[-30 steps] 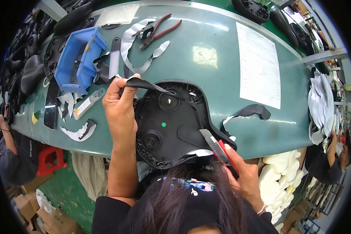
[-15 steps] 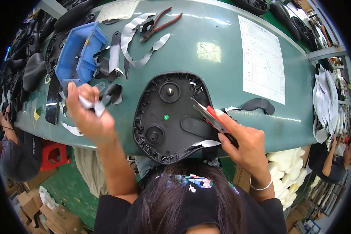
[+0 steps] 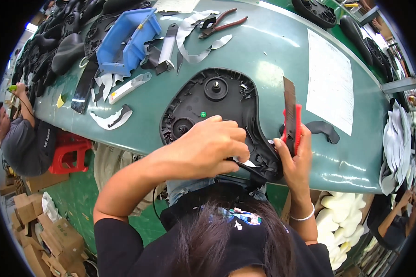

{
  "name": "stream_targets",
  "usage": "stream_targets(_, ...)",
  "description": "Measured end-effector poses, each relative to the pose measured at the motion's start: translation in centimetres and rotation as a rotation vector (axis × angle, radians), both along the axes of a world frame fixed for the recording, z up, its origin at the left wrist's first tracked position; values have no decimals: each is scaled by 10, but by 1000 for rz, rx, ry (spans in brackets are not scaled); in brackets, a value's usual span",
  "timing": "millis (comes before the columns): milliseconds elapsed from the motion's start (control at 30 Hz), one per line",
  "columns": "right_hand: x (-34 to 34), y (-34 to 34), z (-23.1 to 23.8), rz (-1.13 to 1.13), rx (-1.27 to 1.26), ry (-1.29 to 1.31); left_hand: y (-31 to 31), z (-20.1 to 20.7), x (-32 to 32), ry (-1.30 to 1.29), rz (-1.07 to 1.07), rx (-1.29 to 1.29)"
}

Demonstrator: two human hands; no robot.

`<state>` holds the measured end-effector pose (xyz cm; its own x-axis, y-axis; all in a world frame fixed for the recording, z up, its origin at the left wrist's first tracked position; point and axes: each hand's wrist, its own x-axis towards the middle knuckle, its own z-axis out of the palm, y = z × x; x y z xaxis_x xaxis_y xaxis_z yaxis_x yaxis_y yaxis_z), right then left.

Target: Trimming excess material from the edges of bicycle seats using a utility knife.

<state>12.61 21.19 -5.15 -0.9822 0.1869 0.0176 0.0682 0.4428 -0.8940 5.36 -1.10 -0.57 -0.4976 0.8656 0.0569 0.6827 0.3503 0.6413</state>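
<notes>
A black seat [image 3: 226,111] lies underside up on the green table's near edge, its cover folded over the rim in puckers. My left hand [image 3: 212,143] reaches across its near side, fingers closed at the white-backed cover edge [image 3: 247,162]. In my right hand [image 3: 296,150] is a red utility knife [image 3: 291,124], its dark blade pointing up, beside the seat's narrow end. That hand's thumb rests close to the rim. Part of the seat's near rim is hidden by my left hand.
A blue bin [image 3: 125,44], cutting scraps [image 3: 112,117] and a clear blade case [image 3: 130,87] lie at the left. Red-handled pliers [image 3: 222,25] sit farther back. A printed sheet [image 3: 328,78] and a black offcut [image 3: 326,130] are at the right. Another person [image 3: 25,134] works at far left.
My left hand has moved from near the blue bin, where it held a white scrap, to the seat's near edge. The knife has gone from over the seat to upright beside it.
</notes>
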Motion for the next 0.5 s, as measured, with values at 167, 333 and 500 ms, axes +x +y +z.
stream_targets(167, 33, 29, 13, 202, 16, 151, 10, -7, -25, -278, 58, -64)
stream_targets(333, 33, 29, 31, 558, 599, 323, 18, -3, -42, -334, -12, -177)
stream_targets(500, 28, 19, 37, 564, 880, 386, 15, -3, -37, -334, -19, -171)
